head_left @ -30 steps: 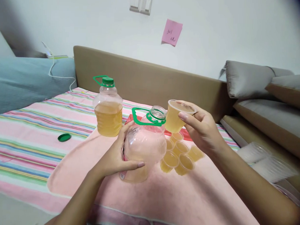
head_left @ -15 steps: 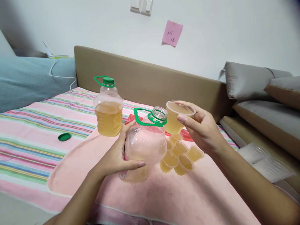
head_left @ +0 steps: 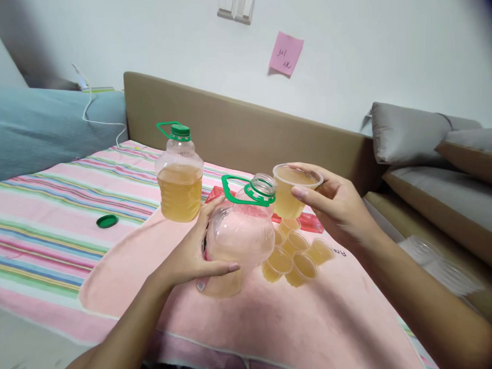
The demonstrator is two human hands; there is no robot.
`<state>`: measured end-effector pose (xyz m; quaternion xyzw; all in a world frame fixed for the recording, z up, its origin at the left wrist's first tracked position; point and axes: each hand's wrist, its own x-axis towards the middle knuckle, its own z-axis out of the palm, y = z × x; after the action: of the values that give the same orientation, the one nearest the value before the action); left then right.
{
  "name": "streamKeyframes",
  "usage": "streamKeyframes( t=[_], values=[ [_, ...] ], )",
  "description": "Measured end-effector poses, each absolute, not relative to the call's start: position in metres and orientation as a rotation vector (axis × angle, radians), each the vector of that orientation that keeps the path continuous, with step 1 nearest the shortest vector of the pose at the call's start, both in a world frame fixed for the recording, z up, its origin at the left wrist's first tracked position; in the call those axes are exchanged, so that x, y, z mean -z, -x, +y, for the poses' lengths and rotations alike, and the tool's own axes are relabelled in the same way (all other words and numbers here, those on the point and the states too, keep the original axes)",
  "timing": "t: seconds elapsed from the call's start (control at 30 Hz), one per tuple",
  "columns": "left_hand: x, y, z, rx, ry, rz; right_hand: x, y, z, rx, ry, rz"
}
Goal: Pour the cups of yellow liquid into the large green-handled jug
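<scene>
Above the pink mat [head_left: 305,328], the right hand [head_left: 341,205] pinches a filled plastic cup [head_left: 286,200] in its fingers — just beside it, the left hand [head_left: 189,261] wraps spread fingers around an uncapped bottle [head_left: 241,233] (green-handled).

White double switch [head_left: 236,7] on wall [head_left: 174,45]; pink handwritten note [head_left: 286,54] lower right of it. Brown headboard [head_left: 240,127] below. Grey-and-brown cushions [head_left: 441,187] stacked at right. At left, white cable [head_left: 105,123] trailing over blue cloth [head_left: 36,129] onto striped sheet [head_left: 44,214].
</scene>
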<state>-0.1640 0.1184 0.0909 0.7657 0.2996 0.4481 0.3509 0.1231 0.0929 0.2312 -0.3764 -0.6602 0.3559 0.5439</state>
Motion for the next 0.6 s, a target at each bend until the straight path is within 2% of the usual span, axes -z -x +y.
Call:
streamKeyframes(
  t=[0.6],
  values=[
    [-0.096, 0.163, 0.116, -1.157, -1.984, 0.792, -0.265, -0.132, 0.088, -0.702, 1.070, -1.809]
  ],
)
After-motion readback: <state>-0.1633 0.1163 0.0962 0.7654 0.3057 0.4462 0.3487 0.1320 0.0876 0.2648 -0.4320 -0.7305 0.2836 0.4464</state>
